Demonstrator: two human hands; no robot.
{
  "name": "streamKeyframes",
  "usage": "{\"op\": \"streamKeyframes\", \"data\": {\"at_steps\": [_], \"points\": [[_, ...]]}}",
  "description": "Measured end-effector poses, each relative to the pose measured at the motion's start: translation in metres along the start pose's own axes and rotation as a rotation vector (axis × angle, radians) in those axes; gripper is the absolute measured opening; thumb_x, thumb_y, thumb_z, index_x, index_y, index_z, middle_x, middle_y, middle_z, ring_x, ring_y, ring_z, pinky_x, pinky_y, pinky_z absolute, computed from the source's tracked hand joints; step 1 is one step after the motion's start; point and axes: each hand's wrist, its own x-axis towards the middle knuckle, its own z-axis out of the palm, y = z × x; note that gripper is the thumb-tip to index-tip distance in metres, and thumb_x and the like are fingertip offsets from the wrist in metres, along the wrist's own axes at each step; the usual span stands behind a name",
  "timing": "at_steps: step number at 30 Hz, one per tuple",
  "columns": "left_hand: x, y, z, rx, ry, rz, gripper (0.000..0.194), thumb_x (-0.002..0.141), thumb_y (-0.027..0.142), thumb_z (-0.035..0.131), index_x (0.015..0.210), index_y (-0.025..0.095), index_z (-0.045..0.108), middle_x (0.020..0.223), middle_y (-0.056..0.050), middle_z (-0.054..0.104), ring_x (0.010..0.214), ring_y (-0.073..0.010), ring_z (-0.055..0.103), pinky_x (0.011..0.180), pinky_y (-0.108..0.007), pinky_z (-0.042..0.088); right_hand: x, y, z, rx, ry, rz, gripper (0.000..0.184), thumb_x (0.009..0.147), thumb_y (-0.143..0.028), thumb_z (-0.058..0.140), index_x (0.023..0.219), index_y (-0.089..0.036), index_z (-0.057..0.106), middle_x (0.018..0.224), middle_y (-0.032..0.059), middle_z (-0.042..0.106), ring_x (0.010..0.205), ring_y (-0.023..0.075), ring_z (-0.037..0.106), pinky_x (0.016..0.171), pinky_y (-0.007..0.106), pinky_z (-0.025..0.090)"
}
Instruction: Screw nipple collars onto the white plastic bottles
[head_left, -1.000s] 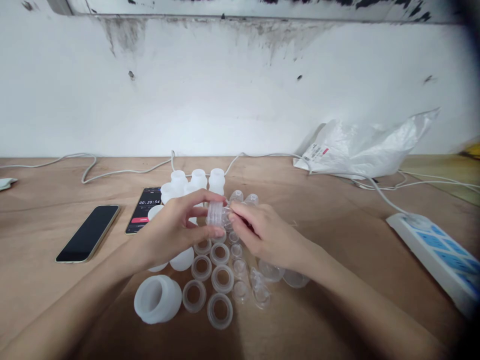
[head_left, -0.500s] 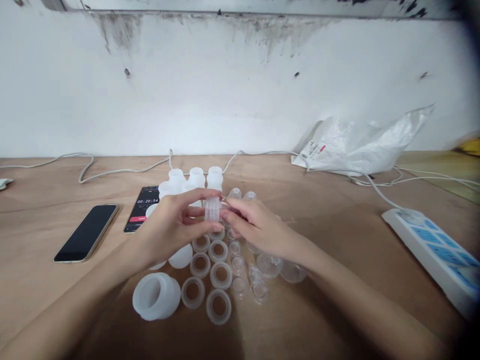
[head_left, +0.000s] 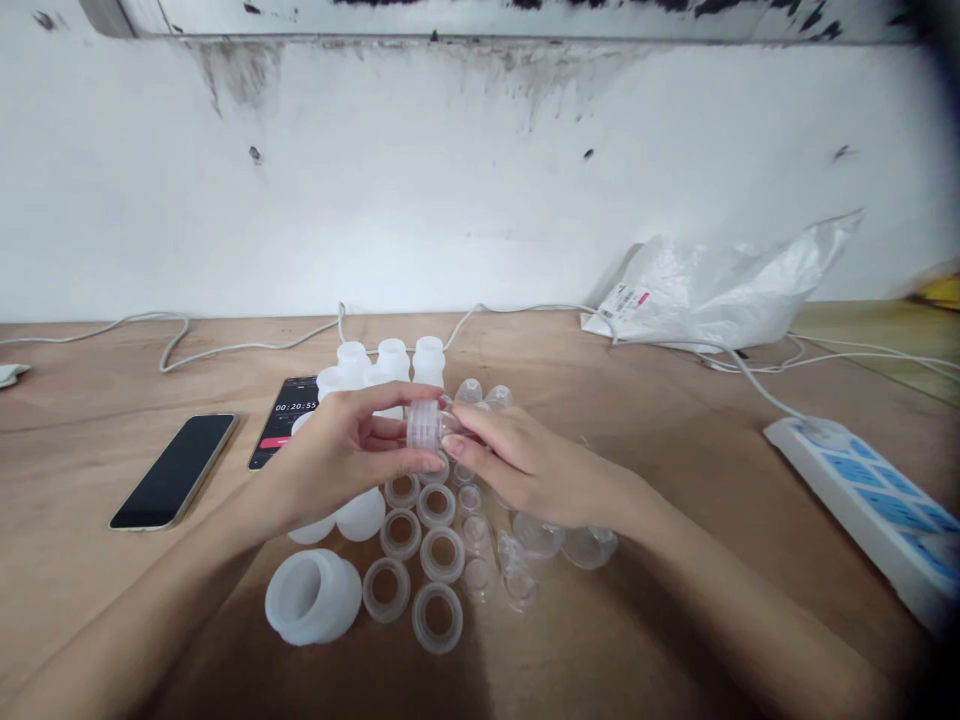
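Over the rows of parts, my left hand (head_left: 352,435) is closed around a clear ribbed screw ring (head_left: 424,426), thumb below and fingers above. My right hand (head_left: 529,455) pinches a clear, soft-looking nipple (head_left: 452,424) at the ring's right side; how far it sits inside the ring is hidden by the fingers. Below the hands lie several loose translucent rings (head_left: 437,618) in two columns. Clear nipples (head_left: 478,577) lie in a line to their right, with clear domed caps (head_left: 590,546) beyond. One white wide-mouthed bottle (head_left: 313,597) lies tipped on its side at the front left.
More white bottles (head_left: 429,362) stand behind my left hand. Two phones lie at left, a dark one (head_left: 174,472) and one showing a timer (head_left: 289,408). A plastic bag (head_left: 720,295), a white cable (head_left: 255,345) and a power strip (head_left: 862,500) are on the wooden table (head_left: 675,640).
My right hand has turned slightly and its fingers have shifted on the nipple, showing more of it. The ring has moved slightly downward in view. The timer has advanced one second.
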Motion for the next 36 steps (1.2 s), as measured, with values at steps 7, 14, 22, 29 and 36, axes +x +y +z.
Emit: {"op": "streamKeyframes", "data": {"at_steps": [7,14,22,29,36], "points": [[-0.006,0.006,0.003,0.146,0.047,0.038,0.043,0.07,0.027,0.067,0.111,0.019,0.055,0.081,0.0,0.068,0.07,-0.015,0.063,0.064,-0.023,0.053,0.0,0.001,0.004,-0.033,-0.007,-0.002,0.027,0.093,-0.036,0.024,0.073,-0.019,0.033,0.062,-0.0027,0.044,0.052,0.0095,0.039,0.049,0.024,0.027],[-0.002,0.004,-0.003,0.003,-0.007,0.122,0.039,0.071,0.02,0.066,0.107,0.018,0.052,0.097,-0.002,0.063,0.076,-0.0132,0.063,0.066,-0.022,0.053,0.002,0.003,-0.007,0.048,0.006,-0.101,0.029,0.092,-0.038,0.03,0.071,-0.019,0.036,0.06,-0.0042,0.041,0.054,0.0084,0.038,0.051,0.022,0.029],[-0.002,0.001,0.001,-0.109,0.002,0.091,0.03,0.073,0.015,0.064,0.098,0.017,0.049,0.095,-0.001,0.062,0.074,-0.0102,0.063,0.062,-0.016,0.052,0.001,-0.002,-0.002,-0.04,0.192,-0.153,0.019,0.09,-0.025,0.035,0.072,-0.019,0.037,0.06,-0.0048,0.04,0.05,0.0075,0.034,0.051,0.022,0.026],[-0.004,0.003,0.0,-0.145,-0.004,0.131,0.033,0.079,0.016,0.057,0.109,0.019,0.045,0.1,-0.002,0.062,0.08,-0.0111,0.063,0.065,-0.016,0.052,0.002,0.006,-0.006,0.352,0.133,-0.051,0.017,0.086,-0.036,0.045,0.082,-0.02,0.044,0.072,-0.0024,0.047,0.06,0.0085,0.044,0.051,0.021,0.034],[-0.001,-0.003,-0.006,-0.342,-0.02,0.026,0.039,0.082,0.016,0.055,0.119,0.02,0.047,0.111,-0.004,0.061,0.096,-0.0139,0.06,0.084,-0.024,0.05,0.006,0.005,0.0,0.903,0.102,0.147,0.031,0.076,-0.029,0.058,0.103,-0.019,0.045,0.093,0.0048,0.053,0.077,0.0134,0.054,0.051,0.022,0.047]]}}
